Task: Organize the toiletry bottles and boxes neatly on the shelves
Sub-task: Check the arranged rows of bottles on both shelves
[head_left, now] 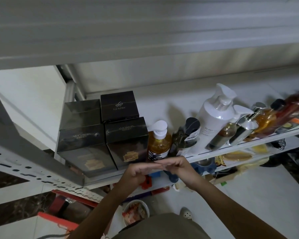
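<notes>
On the white shelf (pixel 162 104), four black boxes (pixel 86 145) stand grouped at the left end, a row of bottles (pixel 212 123) just beside them, while the left hand (pixel 136 171) and right hand (pixel 179 168) meet before the front edge, fingers (pixel 150 167) relaxed, touching, holding nothing.

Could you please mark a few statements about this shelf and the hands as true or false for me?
1. Four black boxes stand at the left end of the shelf. True.
2. The left hand grips the amber pump bottle. False: it holds nothing and touches the right hand in front of the shelf edge.
3. The large white pump bottle stands to the right of the amber pump bottle. True.
4. The amber pump bottle has a black pump head. False: its pump head is white.
</notes>
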Demonstrator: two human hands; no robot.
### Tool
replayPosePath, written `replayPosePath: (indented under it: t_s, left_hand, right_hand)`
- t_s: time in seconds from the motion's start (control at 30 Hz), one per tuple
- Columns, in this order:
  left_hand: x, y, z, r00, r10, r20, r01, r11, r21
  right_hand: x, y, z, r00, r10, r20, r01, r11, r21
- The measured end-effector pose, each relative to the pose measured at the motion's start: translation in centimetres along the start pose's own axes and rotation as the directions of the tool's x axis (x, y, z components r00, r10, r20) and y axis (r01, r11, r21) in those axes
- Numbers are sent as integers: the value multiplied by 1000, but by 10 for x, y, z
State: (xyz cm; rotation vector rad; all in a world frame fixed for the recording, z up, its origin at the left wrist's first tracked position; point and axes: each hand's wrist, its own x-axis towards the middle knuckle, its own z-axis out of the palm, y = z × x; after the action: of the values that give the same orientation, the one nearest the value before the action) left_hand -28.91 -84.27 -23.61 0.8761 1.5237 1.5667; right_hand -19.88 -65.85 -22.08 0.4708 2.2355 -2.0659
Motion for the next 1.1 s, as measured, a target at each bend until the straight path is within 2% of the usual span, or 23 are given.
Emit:
replayPosePath:
  t_s: [0.2,0.57,0.7,1.1]
  left_hand:
    - [1,3,2,1000,-13,-9,12,1000,-20]
    - [22,9,32,988,47,150,-40,998,-45]
    - [31,9,43,984,-9,179,20,998,-60]
    - [44,2,50,999,-16,42,17,1000,-12]
  right_hand:
    - [0,0,1,1000,-23,-1,23,999,33]
    - [-21,1,-32,996,48,-74,-46,999,19]
    - [-24,2,-44,994,50,-96,-49,999,9]
    - [-19,-4,-56,992,49,-114,-51,999,-17]
